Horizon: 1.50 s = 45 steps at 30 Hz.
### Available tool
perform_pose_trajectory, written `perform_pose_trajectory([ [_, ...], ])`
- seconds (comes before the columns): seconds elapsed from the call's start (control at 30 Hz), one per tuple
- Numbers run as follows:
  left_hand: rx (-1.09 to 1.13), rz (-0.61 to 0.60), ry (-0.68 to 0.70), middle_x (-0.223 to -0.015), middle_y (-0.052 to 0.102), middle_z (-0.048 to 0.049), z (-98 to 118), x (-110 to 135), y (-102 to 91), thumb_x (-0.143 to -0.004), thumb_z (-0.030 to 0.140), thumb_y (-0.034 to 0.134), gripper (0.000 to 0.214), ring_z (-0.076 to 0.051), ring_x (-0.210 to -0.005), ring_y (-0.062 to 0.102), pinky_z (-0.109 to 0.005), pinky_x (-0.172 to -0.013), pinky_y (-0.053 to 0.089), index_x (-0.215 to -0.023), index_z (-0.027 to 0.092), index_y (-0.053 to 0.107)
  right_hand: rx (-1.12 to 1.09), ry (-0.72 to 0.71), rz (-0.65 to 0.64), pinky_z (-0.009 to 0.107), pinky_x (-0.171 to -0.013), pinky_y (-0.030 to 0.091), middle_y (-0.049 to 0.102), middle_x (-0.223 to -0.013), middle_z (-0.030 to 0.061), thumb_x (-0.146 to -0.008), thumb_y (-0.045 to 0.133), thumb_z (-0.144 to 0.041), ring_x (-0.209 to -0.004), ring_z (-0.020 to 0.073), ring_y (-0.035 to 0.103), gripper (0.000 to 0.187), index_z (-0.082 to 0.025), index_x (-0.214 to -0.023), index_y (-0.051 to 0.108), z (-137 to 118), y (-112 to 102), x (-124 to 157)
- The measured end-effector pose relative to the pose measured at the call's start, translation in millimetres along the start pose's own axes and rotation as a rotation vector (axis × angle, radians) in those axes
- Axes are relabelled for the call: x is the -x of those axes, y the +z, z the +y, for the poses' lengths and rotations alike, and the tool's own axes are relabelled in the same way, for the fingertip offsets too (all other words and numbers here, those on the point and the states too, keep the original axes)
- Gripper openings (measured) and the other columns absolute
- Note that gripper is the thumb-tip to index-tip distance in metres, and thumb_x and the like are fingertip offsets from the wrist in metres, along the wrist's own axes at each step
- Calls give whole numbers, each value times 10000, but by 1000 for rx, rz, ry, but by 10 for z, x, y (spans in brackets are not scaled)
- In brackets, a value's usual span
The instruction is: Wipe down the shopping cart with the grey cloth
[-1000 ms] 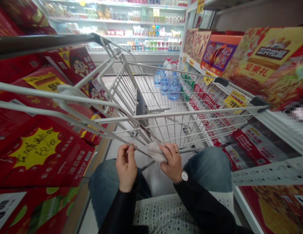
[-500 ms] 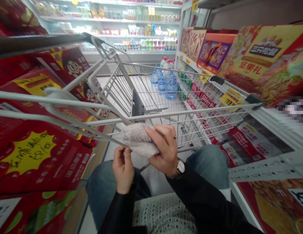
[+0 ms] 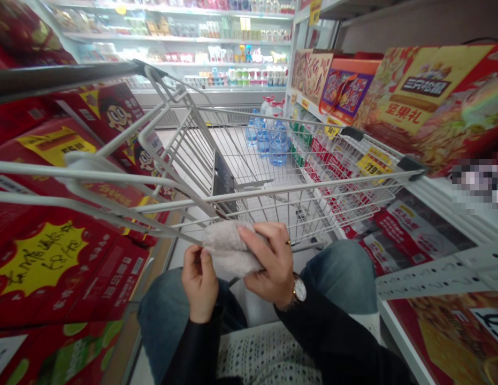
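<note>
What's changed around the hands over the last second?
The right hand has moved the pale cloth leftward, closer to the left hand. The right still holds the cloth; the left stays near the shopping cart, whose position shows no clear change.

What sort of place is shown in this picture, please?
It looks most likely like a supermarket aisle: there is a wire shopping cart in front, well-stocked, brightly lit shelves at the far end, and yellow price tags on the right.
</note>
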<state>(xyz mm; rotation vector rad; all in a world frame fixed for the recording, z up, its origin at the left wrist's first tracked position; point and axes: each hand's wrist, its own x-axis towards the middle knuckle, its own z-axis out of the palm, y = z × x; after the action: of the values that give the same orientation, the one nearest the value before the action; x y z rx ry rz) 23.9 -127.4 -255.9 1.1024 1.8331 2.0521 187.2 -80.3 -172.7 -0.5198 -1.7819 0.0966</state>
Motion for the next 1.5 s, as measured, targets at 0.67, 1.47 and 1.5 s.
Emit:
perform_pose_trajectory([
  [0.67,14,-81,31,-922,647,-26,74,-96,-48,-920,479,597,275,-140,-891,623,-259,-855,506,-943,205,596,154,119,-247,456,-863,546,555,-1161,117,-682,495,-104,-1040,268,537,770,-213,-1443,501,644,10,1108],
  [1.47,-82,4,74,-940,612,-36,135,-196,-211,-914,469,591,267,-166,-895,590,-310,-875,487,-956,205,592,350,308,153,502,-952,540,568,-1108,68,-831,664,-239,-1012,242,597,562,-274,-1385,579,569,-917,-610],
  [1.5,-107,100,114,-998,604,-48,165,-143,-186,-895,429,628,252,-178,-938,584,-333,-903,485,-1007,206,588,352,303,153,502,-946,541,570,-1102,66,-830,664,-241,-1007,241,595,551,-274,-1375,587,573,-928,-625],
])
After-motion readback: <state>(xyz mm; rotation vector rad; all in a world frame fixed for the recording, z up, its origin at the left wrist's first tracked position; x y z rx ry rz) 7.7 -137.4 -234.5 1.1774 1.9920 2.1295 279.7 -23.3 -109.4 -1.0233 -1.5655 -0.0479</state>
